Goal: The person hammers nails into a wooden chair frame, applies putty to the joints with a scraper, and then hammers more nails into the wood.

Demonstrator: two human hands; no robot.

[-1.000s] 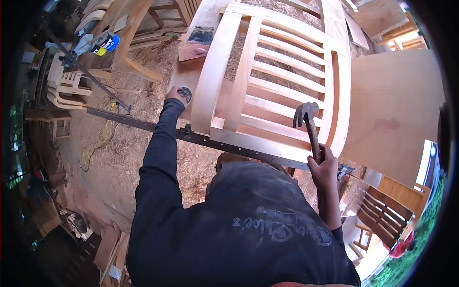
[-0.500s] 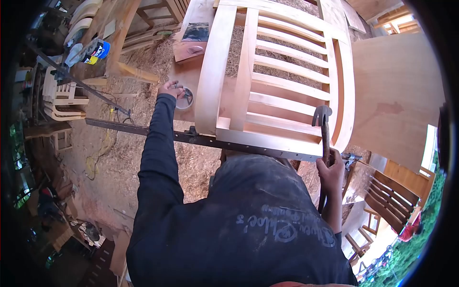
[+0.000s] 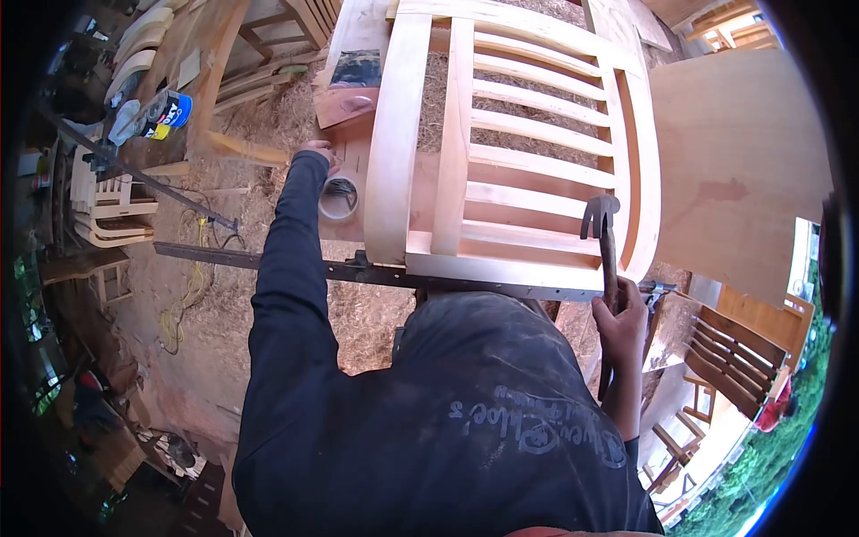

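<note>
My right hand (image 3: 622, 315) is wrapped round the handle of a claw hammer (image 3: 601, 213), its head over the lower right corner of a slatted wooden frame (image 3: 394, 134). A long dark metal bar clamp (image 3: 501, 285) runs along the frame's near edge. My left hand (image 3: 320, 152) is over the board left of the frame, just above a round container (image 3: 339, 198) with small dark pieces inside, probably nails. Its fingers are partly hidden, and what they hold, if anything, is too small to tell. A sanding block or wood piece (image 3: 347, 106) lies beyond it.
A blue and yellow can (image 3: 175, 111) stands on a bench at the upper left. A large plywood sheet (image 3: 725, 170) lies at the right. Slatted chair parts (image 3: 735, 349) stand at the lower right. A yellow cord (image 3: 183, 309) lies on the shavings-covered ground at the left.
My left hand has moved from beside the round container's upper left to slightly farther up, away from its rim. The view has shifted slightly. My right hand still grips the hammer.
</note>
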